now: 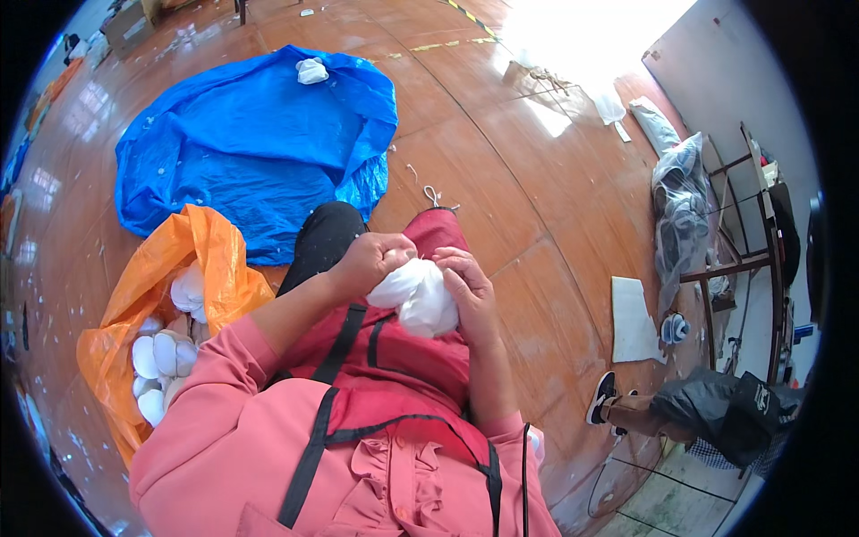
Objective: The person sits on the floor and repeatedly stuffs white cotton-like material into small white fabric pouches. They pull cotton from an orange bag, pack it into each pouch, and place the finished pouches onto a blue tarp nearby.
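Observation:
Over my lap I hold a soft white bundle (pixel 428 302), made of rounded, folded pieces of cloth or padding. My left hand (pixel 376 261) is closed in a fist at its upper left, pinching its edge. Curled round its right side is my right hand (pixel 470 288), thumb against the white surface. The exact kind of the bundle cannot be made out. To my left stands an orange plastic bag (pixel 219 246), its mouth spread, with white rounded cup-shaped pads (pixel 164 353) inside.
Ahead on the tiled floor a blue plastic sheet (pixel 242 134) lies spread, with a similar white bundle (pixel 311 71) at its far edge. At right are a flat white piece (pixel 634 319), a metal frame (pixel 769 228) and another person's leg and shoe (pixel 604 400).

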Action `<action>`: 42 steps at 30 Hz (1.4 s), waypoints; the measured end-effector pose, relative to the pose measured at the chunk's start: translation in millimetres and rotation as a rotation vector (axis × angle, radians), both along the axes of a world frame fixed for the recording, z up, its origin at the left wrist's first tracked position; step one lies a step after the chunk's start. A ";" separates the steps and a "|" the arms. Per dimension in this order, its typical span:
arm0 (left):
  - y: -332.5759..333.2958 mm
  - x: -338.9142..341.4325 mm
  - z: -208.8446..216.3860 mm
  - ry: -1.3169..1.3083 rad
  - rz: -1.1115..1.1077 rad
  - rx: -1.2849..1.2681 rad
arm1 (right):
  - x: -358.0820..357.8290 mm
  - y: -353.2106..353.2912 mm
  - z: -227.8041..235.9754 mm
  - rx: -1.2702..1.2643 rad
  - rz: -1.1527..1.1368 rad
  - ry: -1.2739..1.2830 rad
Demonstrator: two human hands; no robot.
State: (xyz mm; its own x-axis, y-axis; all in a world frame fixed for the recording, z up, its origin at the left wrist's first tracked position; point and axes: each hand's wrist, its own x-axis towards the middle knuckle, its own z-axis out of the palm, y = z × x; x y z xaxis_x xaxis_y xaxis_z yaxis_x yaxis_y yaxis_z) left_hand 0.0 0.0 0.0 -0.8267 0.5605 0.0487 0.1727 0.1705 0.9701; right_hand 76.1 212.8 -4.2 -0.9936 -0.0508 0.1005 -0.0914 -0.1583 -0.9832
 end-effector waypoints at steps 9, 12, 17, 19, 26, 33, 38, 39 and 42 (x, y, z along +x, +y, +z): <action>-8.0 5.4 15.6 0.083 0.044 0.087 | -6.9 -1.2 10.7 0.001 0.170 0.056; -12.7 7.6 8.3 -0.029 0.117 0.227 | -8.3 -10.1 17.6 0.039 0.160 0.111; -13.2 5.6 8.6 -0.327 0.263 0.492 | -10.8 -31.5 26.8 0.071 0.102 0.196; -19.2 5.2 4.5 -0.299 0.224 0.513 | -9.1 -33.8 30.0 0.139 0.124 0.245; -35.8 -1.0 10.5 -0.177 0.068 0.387 | -5.9 -44.0 30.9 0.219 0.195 0.306; -32.6 11.3 7.1 -0.314 0.062 0.439 | 5.8 -46.3 7.0 0.322 0.201 0.247; -28.7 13.3 -6.3 -0.215 0.210 0.338 | 9.1 -45.0 -1.6 0.312 0.159 0.225; -26.1 14.1 -7.1 -0.257 0.241 0.378 | 8.9 -44.5 -1.5 0.267 0.171 0.184; -22.2 13.7 -17.4 -0.437 0.311 0.504 | 17.5 -47.0 -12.8 0.044 0.235 0.080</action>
State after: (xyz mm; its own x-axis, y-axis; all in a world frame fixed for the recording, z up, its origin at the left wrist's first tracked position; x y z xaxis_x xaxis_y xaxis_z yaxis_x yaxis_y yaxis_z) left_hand 13.7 -22.2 -17.4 -0.9468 0.2935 -0.1321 -0.2317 -0.3368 0.9126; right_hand 93.6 165.7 -17.0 -0.9429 -0.2857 0.1711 -0.1350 -0.1417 -0.9807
